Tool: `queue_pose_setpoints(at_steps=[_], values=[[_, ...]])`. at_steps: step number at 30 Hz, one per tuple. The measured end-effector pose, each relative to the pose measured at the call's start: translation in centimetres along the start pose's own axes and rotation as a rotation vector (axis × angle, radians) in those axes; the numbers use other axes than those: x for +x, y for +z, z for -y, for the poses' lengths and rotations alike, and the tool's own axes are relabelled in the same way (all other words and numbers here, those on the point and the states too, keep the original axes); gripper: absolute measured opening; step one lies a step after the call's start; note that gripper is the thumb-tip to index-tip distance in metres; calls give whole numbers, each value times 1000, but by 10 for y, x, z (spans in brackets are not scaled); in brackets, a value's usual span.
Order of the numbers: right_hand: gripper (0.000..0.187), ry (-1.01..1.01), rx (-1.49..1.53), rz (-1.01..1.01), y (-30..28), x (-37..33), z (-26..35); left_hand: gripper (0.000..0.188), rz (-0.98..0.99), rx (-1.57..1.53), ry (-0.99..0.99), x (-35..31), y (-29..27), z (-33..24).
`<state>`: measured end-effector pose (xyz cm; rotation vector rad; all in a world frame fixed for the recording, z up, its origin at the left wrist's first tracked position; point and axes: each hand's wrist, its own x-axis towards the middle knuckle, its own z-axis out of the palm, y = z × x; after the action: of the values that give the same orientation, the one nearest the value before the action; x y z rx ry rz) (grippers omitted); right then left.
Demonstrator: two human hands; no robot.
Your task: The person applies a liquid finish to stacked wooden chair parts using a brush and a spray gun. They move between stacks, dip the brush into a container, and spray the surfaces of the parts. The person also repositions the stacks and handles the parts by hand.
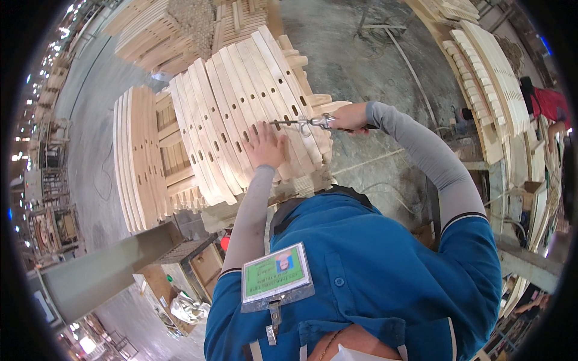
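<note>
My left hand [265, 147] lies flat with its fingers spread on a row of pale wooden slats [220, 129], which have dark oval slots cut in them. The slats sit side by side on top of a wood stack in front of me. At the stack's right side, my right hand [350, 117] is closed round a shiny metal air blow gun [313, 121]. Its thin dark nozzle points left over the slats, close to my left fingertips and one of the slots. Part of the gun's grip is hidden by my fingers.
More slotted boards [138, 156] lean at the stack's left. Behind stand further wood piles [156, 33]. To the right, a bench holds stacked pieces [490, 78], with a person in red [551, 108] beyond. A grey metal beam [114, 268] runs at lower left.
</note>
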<state>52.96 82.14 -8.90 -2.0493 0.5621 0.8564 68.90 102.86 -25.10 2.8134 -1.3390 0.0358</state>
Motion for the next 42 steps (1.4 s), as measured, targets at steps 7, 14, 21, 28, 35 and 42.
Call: queue_pose_setpoints(at_steps=[7,14,21,28,35,42], values=[[36,96,-45,-136,-38,-29,-73,70,-11,58,-300,-35,-9,35],[35,31,-197,59,-18,-63,-66,84,124,-34,-680,-66,-18,55],[33,-359,-526,-49,45,-5,-25,74,32,-107,-456,-58,-1,49],[36,28,-262,-215,-18,18,-4,65,28,-36,-317,-69,-5,96],[37,168,-224,-69,-9,35,49,64,4,-33,-112,-37,4,133],[39,249,-212,-293,-11,7,28,61,67,-111,212,-24,-11,87]])
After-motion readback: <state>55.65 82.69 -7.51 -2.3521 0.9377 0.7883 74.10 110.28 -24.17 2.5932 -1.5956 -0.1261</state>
